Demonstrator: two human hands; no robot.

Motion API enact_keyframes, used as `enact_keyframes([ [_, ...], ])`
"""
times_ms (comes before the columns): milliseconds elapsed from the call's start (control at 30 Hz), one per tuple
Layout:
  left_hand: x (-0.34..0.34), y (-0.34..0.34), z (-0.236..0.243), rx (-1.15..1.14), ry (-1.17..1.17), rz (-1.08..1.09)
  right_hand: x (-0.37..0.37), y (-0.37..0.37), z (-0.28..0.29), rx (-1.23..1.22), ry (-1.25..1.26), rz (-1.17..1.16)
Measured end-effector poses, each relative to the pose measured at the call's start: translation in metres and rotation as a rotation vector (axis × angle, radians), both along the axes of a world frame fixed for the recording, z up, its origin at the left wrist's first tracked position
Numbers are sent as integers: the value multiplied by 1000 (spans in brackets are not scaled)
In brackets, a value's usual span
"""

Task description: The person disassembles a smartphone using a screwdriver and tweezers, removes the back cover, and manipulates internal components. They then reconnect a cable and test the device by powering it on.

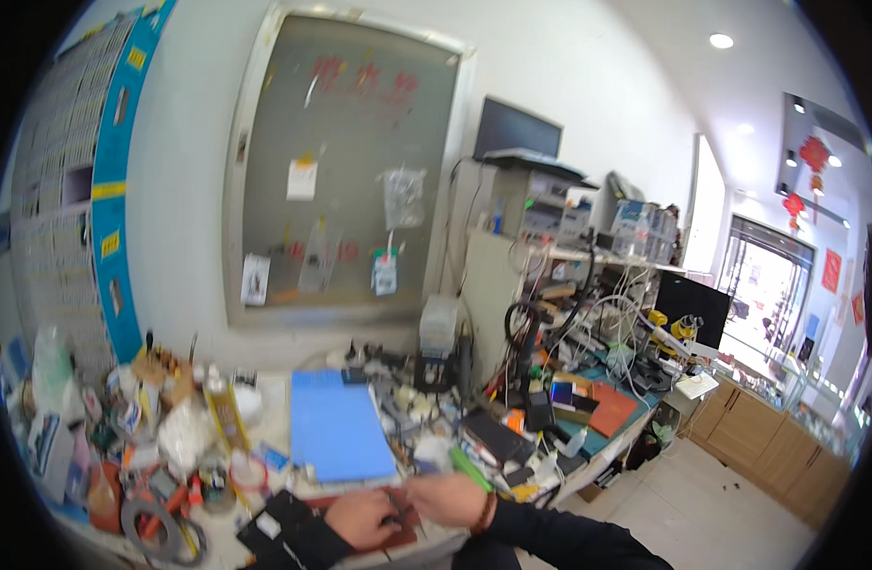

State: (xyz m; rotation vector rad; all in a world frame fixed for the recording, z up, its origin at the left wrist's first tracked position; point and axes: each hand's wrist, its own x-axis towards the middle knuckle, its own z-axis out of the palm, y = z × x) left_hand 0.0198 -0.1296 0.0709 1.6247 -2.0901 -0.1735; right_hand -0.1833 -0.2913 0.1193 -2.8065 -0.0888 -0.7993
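My left hand (363, 519) rests low over a reddish-brown mat (412, 534) at the front edge of the bench, its fingers curled together. Close beside it, my right hand (447, 500) is also closed, with a beaded bracelet (485, 513) round the wrist. A small dark thing shows between the two hands, but the fingers hide most of it and I cannot tell its kind. Left of my left hand lies a flat black item (272, 524), partly under the sleeve. Just beyond the hands is a blue mat (339, 426).
Rolls of tape (151, 527), a yellow bottle (225, 415) and bags crowd the left. A black tray-like slab (498, 434), a green object (470, 467) and loose parts lie to the right. A cable-filled shelf (550, 285) and a yellow-topped microscope (678, 328) stand beyond.
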Motion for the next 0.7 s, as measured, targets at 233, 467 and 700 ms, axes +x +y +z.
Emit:
enact_keyframes([
  [233, -38, 46, 13, -221, 90, 92, 23, 13, -3, -120, 54, -76],
  [467, -34, 88, -3, -239, 77, 308, 21, 17, -3, -27, -91, -75],
  [700, -164, 75, 4, 17, 379, -187, 39, 27, 12, -91, 171, -339],
])
